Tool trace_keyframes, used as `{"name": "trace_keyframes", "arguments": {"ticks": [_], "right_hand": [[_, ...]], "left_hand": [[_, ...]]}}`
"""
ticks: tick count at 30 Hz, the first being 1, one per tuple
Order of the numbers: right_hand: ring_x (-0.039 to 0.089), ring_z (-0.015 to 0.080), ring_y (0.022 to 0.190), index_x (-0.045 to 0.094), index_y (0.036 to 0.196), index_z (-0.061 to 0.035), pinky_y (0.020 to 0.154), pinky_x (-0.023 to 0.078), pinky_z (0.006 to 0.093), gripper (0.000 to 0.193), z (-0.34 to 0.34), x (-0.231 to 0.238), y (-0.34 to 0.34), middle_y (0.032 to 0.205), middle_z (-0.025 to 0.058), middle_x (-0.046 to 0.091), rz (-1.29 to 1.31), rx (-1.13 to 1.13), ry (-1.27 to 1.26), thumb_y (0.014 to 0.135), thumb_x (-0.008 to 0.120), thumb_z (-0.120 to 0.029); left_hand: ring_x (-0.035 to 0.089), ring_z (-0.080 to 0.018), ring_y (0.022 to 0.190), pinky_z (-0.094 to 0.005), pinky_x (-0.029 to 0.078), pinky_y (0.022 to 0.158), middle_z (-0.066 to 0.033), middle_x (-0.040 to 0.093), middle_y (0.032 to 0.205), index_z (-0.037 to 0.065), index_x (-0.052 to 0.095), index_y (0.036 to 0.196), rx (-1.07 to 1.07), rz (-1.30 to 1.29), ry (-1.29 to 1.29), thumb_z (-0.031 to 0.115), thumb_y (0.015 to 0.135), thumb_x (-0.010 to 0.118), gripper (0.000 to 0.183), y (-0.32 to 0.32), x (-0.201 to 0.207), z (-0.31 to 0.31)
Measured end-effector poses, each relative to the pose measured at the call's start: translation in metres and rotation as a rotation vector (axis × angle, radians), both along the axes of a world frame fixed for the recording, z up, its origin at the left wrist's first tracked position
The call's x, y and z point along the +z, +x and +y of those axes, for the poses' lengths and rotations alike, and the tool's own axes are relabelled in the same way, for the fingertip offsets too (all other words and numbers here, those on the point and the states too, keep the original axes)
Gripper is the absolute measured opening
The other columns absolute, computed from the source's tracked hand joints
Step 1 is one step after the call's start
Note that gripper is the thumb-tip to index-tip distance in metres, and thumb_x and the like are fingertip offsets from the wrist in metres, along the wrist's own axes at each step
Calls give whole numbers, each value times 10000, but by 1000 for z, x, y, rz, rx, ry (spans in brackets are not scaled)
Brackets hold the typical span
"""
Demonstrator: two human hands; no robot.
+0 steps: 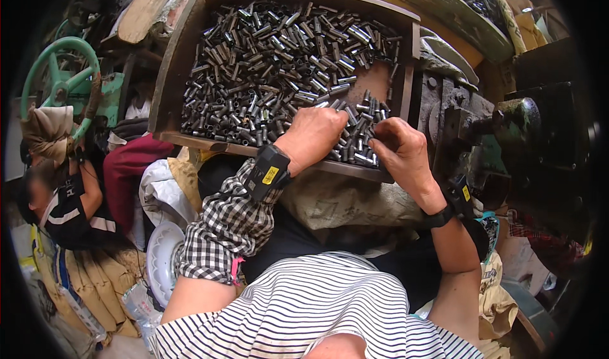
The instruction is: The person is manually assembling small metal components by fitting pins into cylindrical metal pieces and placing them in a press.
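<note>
A shallow tray (171, 61) in front of me holds a thick layer of short metal tubes (266, 61), dark and shiny, lying at many angles. My left hand (316, 134) rests on the tubes near the tray's front edge, its fingers curled closed; what they grip is hidden beneath them. At the front right corner is my right hand (405, 151), with thumb and fingers bent together over the tubes. Whatever sits between those fingertips is too small to make out. A small group of tubes (358, 130) lies between the two hands.
A dark, greasy machine (533, 124) stands close on the right. At the left are a green handwheel (60, 86) and another person (76, 194). A white basin (163, 264) is beside my left arm. Another tray (460, 10) of metal parts sits at the back right.
</note>
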State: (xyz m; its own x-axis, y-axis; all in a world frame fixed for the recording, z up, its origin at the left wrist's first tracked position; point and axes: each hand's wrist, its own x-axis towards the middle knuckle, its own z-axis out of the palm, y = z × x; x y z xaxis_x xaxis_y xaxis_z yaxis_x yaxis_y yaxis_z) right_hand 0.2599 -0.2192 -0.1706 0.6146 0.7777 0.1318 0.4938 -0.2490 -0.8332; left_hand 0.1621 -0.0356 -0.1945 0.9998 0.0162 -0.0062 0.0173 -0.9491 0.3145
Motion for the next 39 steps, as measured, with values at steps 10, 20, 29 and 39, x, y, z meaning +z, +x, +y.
{"name": "trace_keyframes", "arguments": {"ticks": [10, 20, 29, 39], "right_hand": [[622, 310, 717, 525, 853, -4, 627, 480, 367, 240, 4, 3, 2, 771, 139, 604, -27, -45, -35, 698, 706, -30], [519, 137, 560, 633, 1054, -50, 533, 428, 271, 338, 1, 15, -11, 705, 71, 549, -24, 28, -51, 722, 673, 5], [573, 72, 565, 541, 958, 14, 451, 431, 181, 116, 0, 14, -8, 735, 18, 558, 607, -104, 119, 891, 581, -72], [635, 106, 555, 545, 956, -2, 402, 401, 153, 153, -8, 4, 9, 784, 79, 652, 798, -203, 259, 901, 606, -131]], "left_hand": [[648, -312, 722, -403, 516, 596, -114, 632, 763, 83, 535, 883, -92, -12, -87, 182, 775, 641, 181, 7, 7, 3], [655, -248, 645, -323, 535, 572, -127, 612, 716, 7, 569, 799, -100, -178, 72, 66, 742, 567, 82, -3, 0, -18], [627, -366, 680, -425, 510, 570, -186, 586, 771, -5, 500, 902, -21, -321, -305, 126, 845, 534, 148, 2, -8, -13], [511, -20, 540, -170, 410, 454, 35, 579, 713, 10, 625, 991, 297, 140, -1444, 131, 886, 615, 160, 6, 25, -15]]}}
